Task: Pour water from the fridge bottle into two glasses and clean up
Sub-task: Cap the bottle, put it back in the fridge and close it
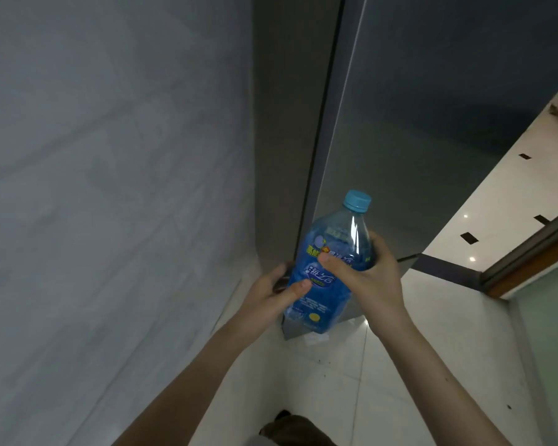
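Just below the middle of the frame a clear blue plastic bottle [331, 262] is held up in both hands, tilted a little so that its light-blue screw cap [357, 200] points toward the upper right; the cap is on the neck. A blue printed label wraps the lower body of the bottle, while the shoulder above it is bare and see-through; how much liquid is inside cannot be told through the tinted plastic and the label.

The right hand [364, 272] is closed round the middle of the bottle from the right side, thumb laid across the front of the label and fingers wrapped behind; the left hand [273, 294] is curled round the lower part from the left, its thumb pressed on the label and its fingers hidden behind the bottle. Both bare forearms rise from the bottom edge of the frame.

Behind the bottle stands a tall grey fridge [416, 140], filling the upper centre and upper right, its door shut; a pale wall [110, 188] takes up the whole left half of the frame; a light tiled floor [384, 365] runs along the lower right, with a wooden door frame [535, 262] at the right edge.
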